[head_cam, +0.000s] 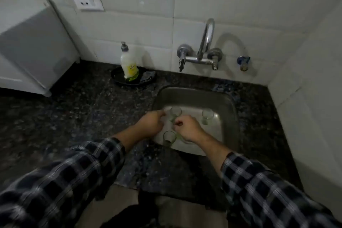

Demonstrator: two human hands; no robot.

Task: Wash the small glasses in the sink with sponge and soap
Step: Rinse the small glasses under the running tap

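Three small glasses stand upright on the floor of the steel sink [194, 96]. The back glass [175, 112] sits near the sink's left rear corner, between the two hands. The right glass [207, 115] stands well apart from it, toward the sink's right wall, with bare steel around it. The near glass [169, 138] stands close to the front wall, just below the gap between the wrists.

The left hand [152, 123] comes in over the sink's left edge, fingertips beside the back glass's rim. The right hand [188, 128] is just beside it, fingers curled at that glass's lower part. The two hands are close together. Motion blur hides whether either actually grips the glass, so I cannot tell. Both plaid sleeves are pushed up the forearms.

The sink is sunk in a dark speckled granite counter [83, 113]. A wide stretch of counter lies to its left and only a narrow strip runs between its right rim and the tiled side wall. A wall-mounted faucet [204, 48] arches above the back rim.

At the left rear, a pump soap bottle [129, 65] stands on a dark round tray [118, 77], with a bluish-grey scrub pad [148, 76] beside it. A white boxy appliance [31, 42] fills the counter's far left.
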